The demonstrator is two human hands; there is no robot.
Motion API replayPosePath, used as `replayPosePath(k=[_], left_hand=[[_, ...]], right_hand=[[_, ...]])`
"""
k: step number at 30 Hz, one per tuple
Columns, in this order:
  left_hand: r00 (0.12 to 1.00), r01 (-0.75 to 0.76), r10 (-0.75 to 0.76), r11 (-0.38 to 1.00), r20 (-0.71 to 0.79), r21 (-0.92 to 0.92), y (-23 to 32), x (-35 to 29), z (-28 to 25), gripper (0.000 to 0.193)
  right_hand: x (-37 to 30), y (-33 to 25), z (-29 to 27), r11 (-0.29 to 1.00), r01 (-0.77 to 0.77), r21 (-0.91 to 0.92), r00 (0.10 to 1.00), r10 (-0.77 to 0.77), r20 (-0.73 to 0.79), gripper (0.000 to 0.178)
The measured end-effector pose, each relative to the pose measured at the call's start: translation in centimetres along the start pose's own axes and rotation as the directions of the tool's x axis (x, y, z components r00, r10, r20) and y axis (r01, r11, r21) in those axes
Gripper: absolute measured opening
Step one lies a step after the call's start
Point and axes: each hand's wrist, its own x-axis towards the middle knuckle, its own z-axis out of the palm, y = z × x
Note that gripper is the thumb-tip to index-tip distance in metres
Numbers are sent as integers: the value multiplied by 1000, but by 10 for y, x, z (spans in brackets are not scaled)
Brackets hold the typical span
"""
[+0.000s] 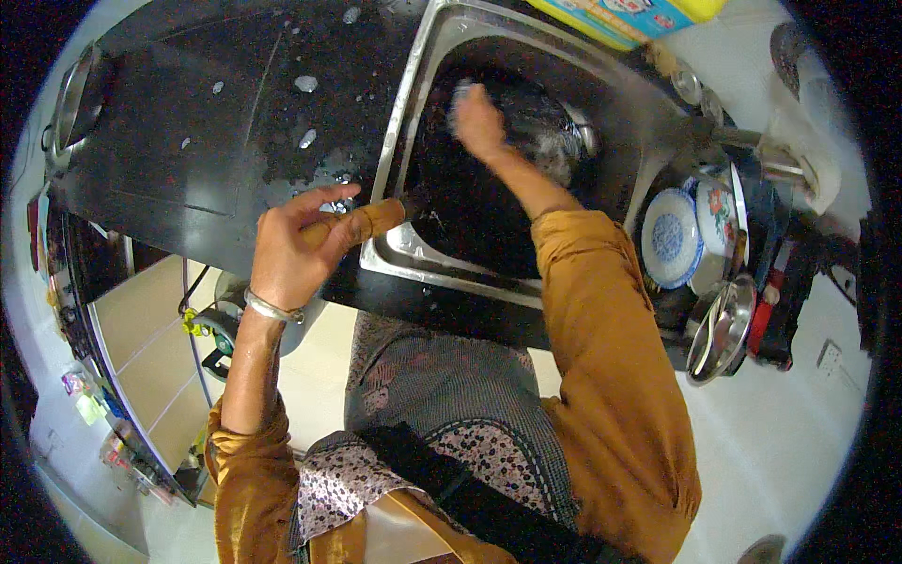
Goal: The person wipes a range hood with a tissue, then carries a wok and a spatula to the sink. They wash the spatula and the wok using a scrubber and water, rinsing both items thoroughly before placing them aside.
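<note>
A brown wooden handle (371, 222) crosses the near-left rim of the sink, and my left hand (303, 230) is closed around it. The handle runs into a dark pan (489, 202), apparently a wok, lying in the steel sink (399, 141); its outline is hard to make out against the dark basin. Over the pan, toward the far side, my right hand (482, 124) presses a blurred whitish scrubber (461, 97). Water glints right of that hand, near a shiny metal part (584, 133).
Right of the sink stand a blue-patterned plate (671, 235), a flowered bowl (716, 211) and a steel bowl (723, 329). A yellow container (625, 19) stands behind the sink. Foam spots dot the black counter (216, 141) on the left, with a metal pan (77, 99) at its far end.
</note>
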Motion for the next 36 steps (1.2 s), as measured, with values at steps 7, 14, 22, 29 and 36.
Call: replayPosePath(k=[7, 14, 22, 29, 36], left_hand=[[999, 26, -31, 976, -17, -214, 32, -9, 3, 36], [930, -367, 367, 926, -19, -87, 111, -5, 12, 25], [910, -413, 404, 870, 93, 268, 192, -18, 19, 23], [940, -329, 342, 899, 8, 290, 197, -36, 32, 20], [895, -416, 443, 876, -61, 245, 171, -47, 31, 19]], right_hand=[[-127, 47, -92, 919, 256, -299, 664, 58, 746, 30], [-110, 40, -148, 998, 33, -60, 754, 15, 656, 25], [-95, 7, -64, 554, -464, 691, 738, -189, 647, 49], [-87, 151, -45, 883, -251, -397, 928, 336, 161, 39], [-102, 50, -163, 900, -164, -405, 936, 272, 224, 34]])
